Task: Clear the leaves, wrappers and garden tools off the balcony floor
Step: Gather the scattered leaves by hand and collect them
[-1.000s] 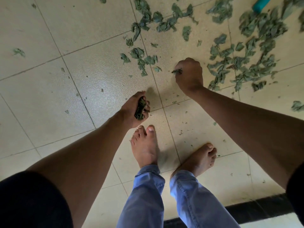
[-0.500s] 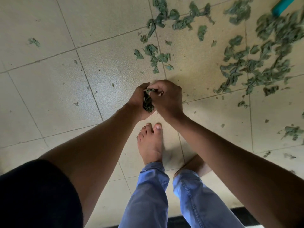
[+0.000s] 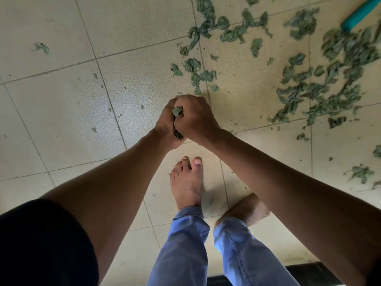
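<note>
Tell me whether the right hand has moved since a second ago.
Yes. The right hand left the leaves and came back to the left hand.

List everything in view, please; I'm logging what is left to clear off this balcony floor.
Loose leaves: many, dull green, scattered over the upper right of the floor.
Single leaf: one, green, far upper left.
Held leaves: small bunch, dark green, between both hands.
Tool handle: one, teal, top right corner, partly out of frame.
Floor tiles: many, cream, throughout.
Left hand: grips the bunch.
Right hand: curled against the bunch.
Bare feet: two, below the hands.
Trouser legs: two, blue, bottom centre.
</note>
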{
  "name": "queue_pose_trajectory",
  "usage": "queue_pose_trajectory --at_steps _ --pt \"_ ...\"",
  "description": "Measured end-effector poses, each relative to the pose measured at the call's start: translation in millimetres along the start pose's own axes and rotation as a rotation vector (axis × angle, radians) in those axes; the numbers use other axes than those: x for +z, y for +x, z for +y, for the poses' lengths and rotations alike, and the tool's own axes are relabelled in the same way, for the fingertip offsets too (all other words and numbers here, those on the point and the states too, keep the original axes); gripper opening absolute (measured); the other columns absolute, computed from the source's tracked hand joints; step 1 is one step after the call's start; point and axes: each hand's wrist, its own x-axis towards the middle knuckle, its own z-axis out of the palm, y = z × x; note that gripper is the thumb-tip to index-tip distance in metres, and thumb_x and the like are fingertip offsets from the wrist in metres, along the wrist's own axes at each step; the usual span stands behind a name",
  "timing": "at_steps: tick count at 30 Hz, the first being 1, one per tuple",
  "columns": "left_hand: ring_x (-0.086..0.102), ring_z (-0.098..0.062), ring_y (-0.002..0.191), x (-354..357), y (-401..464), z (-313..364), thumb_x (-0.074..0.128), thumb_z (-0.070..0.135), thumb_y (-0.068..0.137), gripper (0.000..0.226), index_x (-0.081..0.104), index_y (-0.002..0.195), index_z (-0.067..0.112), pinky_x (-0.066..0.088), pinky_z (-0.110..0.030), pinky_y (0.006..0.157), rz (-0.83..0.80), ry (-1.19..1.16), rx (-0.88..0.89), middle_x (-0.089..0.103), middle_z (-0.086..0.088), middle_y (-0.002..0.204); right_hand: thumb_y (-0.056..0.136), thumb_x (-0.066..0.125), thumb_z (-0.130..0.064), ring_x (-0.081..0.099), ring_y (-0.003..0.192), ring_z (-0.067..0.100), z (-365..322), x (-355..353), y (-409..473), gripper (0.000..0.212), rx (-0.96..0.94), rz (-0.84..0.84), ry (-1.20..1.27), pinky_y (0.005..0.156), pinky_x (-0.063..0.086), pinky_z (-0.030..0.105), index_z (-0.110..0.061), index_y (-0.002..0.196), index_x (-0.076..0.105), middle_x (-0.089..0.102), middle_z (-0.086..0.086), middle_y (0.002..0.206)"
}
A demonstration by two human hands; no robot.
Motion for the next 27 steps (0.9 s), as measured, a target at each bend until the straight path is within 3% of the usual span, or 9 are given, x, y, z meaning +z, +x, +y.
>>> queue_pose_trajectory --at_steps 5,8,11,13,17,19,24,26,27 --pt "0.039 -0.033 0.131 8 5 -11 0.031 0.035 0.105 0.035 0.035 0.138 0.025 0.032 -0.045 0.113 -0.008 0.078 0.051 0.041 -0.008 0.150 0.089 0.054 -0.004 0.067 0.100 0.024 -7 -16 15 0.028 0.069 -0.034 0.176 0.084 0.057 0.038 -0.001 0.112 0.070 0.071 0.013 0.106" --pt "0.042 -0.036 0.130 9 3 -11 0.034 0.029 0.104 0.024 0.026 0.127 0.030 0.034 -0.048 0.111 0.041 0.062 0.104 0.043 -0.011 0.149 0.084 0.055 0.001 0.070 0.096 0.038 -5 -19 25 0.025 0.101 -0.036 0.173 0.081 0.059 0.049 0.010 0.098 0.073 0.073 0.028 0.100" --pt "0.043 -0.038 0.128 17 8 -17 0.031 0.027 0.104 0.030 0.035 0.134 0.026 0.036 -0.048 0.109 0.111 0.097 0.155 0.045 -0.013 0.146 0.078 0.060 0.007 0.071 0.094 0.041 -2 -16 29 0.018 0.143 -0.045 0.155 0.077 0.058 0.054 0.014 0.089 0.072 0.071 0.032 0.095" --pt "0.047 -0.039 0.122 16 10 -16 0.042 0.024 0.099 0.033 0.037 0.132 0.025 0.041 -0.048 0.103 0.073 0.129 0.163 0.046 -0.015 0.143 0.074 0.061 0.010 0.072 0.088 0.036 -1 -14 30 0.017 0.145 -0.037 0.163 0.075 0.059 0.050 0.012 0.086 0.073 0.074 0.026 0.090" --pt "0.050 -0.038 0.110 14 11 -17 0.050 0.018 0.092 0.038 0.039 0.127 0.023 0.046 -0.047 0.091 0.072 0.177 0.202 0.049 -0.015 0.131 0.072 0.061 0.010 0.070 0.074 0.012 -1 -11 29 0.025 0.133 0.005 0.195 0.068 0.060 0.033 -0.006 0.082 0.078 0.068 -0.007 0.070" --pt "0.050 -0.038 0.108 18 16 -23 0.052 0.017 0.090 0.039 0.039 0.127 0.023 0.046 -0.048 0.089 0.086 0.156 0.182 0.049 -0.014 0.128 0.072 0.061 0.008 0.070 0.074 0.010 -2 -11 30 0.026 0.127 -0.006 0.167 0.069 0.061 0.032 -0.009 0.081 0.079 0.069 -0.008 0.070" --pt "0.051 -0.040 0.109 3 65 -28 0.056 0.023 0.087 0.041 0.041 0.126 0.024 0.047 -0.049 0.089 0.211 -0.266 0.037 0.052 -0.016 0.129 0.077 0.066 0.001 0.072 0.080 0.010 4 -12 38 0.021 0.094 -0.087 0.166 0.074 0.061 0.033 -0.010 0.086 0.081 0.077 0.000 0.083" --pt "0.050 -0.039 0.109 -7 66 -30 0.058 0.025 0.087 0.042 0.042 0.125 0.025 0.047 -0.049 0.090 0.004 -0.595 -0.123 0.052 -0.015 0.130 0.080 0.066 -0.001 0.071 0.089 0.012 12 -12 42 0.023 0.044 -0.004 0.142 0.078 0.059 0.032 -0.009 0.098 0.079 0.077 0.001 0.095" --pt "0.050 -0.039 0.109 -5 71 -33 0.058 0.026 0.086 0.042 0.042 0.125 0.026 0.047 -0.049 0.090 0.018 -0.622 -0.158 0.052 -0.014 0.129 0.081 0.065 0.000 0.068 0.098 0.016 18 -12 46 0.032 0.025 0.046 0.060 0.082 0.057 0.032 -0.010 0.110 0.075 0.074 0.003 0.105"
